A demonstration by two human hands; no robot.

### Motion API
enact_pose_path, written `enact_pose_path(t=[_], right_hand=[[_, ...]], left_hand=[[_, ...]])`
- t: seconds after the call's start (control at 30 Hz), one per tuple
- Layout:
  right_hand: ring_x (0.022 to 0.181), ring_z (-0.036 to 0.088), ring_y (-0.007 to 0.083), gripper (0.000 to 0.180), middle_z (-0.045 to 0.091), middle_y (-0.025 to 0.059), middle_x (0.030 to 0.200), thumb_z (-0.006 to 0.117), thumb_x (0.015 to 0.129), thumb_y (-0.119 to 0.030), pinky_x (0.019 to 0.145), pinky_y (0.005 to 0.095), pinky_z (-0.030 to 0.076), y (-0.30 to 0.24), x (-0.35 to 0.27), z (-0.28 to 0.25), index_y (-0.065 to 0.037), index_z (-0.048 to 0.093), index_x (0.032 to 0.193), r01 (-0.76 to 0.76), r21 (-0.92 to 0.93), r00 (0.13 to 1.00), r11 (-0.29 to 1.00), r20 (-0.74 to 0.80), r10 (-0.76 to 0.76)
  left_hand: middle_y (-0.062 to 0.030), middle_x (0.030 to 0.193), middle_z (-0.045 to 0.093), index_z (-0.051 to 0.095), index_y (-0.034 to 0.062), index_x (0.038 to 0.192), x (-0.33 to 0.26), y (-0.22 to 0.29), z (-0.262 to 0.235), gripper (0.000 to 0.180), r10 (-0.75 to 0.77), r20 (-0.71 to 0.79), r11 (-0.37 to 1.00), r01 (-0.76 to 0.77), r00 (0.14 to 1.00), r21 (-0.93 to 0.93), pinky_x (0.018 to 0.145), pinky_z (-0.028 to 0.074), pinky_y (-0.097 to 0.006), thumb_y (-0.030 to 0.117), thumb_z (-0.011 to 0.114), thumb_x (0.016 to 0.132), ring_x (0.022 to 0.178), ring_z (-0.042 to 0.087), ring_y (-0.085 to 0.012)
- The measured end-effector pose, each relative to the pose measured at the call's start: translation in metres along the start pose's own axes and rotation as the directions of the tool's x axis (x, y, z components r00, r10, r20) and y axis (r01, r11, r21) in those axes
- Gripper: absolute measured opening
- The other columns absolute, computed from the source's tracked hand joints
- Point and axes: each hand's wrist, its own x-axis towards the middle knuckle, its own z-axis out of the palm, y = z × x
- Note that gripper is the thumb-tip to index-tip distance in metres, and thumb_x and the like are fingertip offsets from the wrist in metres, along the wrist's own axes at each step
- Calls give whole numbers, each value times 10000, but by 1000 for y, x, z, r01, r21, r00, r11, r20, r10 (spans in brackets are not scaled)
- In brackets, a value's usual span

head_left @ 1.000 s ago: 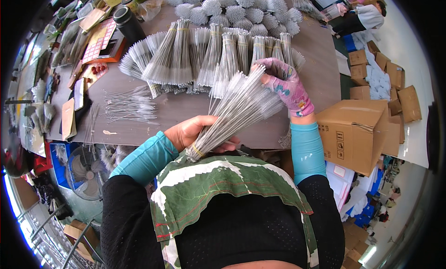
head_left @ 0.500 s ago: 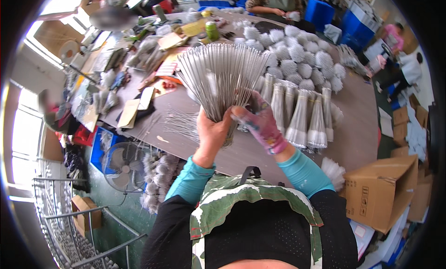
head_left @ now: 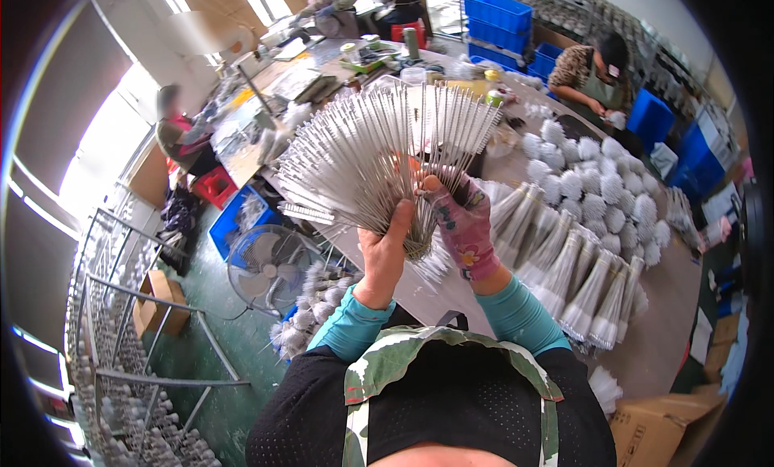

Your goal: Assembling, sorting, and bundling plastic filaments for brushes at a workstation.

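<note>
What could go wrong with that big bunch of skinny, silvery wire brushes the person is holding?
The fanned-out bundle of thin, silvery wire brushes spreads wide above the grip, so a few might slip out. The bare left hand has its thumb against the wires, which could poke it. The right hand in a pink flowered glove has its thumb tip uncovered, so that could get scratched.
</note>
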Motion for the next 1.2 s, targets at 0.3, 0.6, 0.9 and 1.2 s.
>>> enact_pose_path(t=[0.3,0.6,0.9,1.2], right_hand=[[887,601,105,186,654,54,996,651,840,-62,791,224,485,26,15,31,-33,628,1022,-69,20,988,997,143,65],[781,601,77,272,672,49,881,722,788,-170,671,224,476,11,44,48,6,645,981,-17,-254,914,967,389,118],[784,623,95,187,683,54,899,655,844,-110,689,233,481,9,43,38,-10,656,1002,108,-250,979,962,197,-58],[836,627,107,205,678,73,933,621,874,-115,752,225,485,3,48,29,8,635,1037,-33,-175,996,984,82,48]], left_hand=[[8,912,594,591,3,1003,22,16,-43,173,220,-146,939,-169,964,299,732,434,-204,40,647,843,819,529,-62],[-6,887,616,598,2,988,33,6,-49,179,342,-142,885,-268,929,382,732,451,-218,16,662,822,815,564,-77],[-45,968,616,562,-9,1110,43,4,-28,242,241,-231,964,-206,943,166,779,461,-246,94,590,893,855,579,-108],[-51,994,638,499,2,1213,44,6,-25,360,11,-210,1000,-11,978,3,807,452,-259,239,522,943,938,593,-147]])
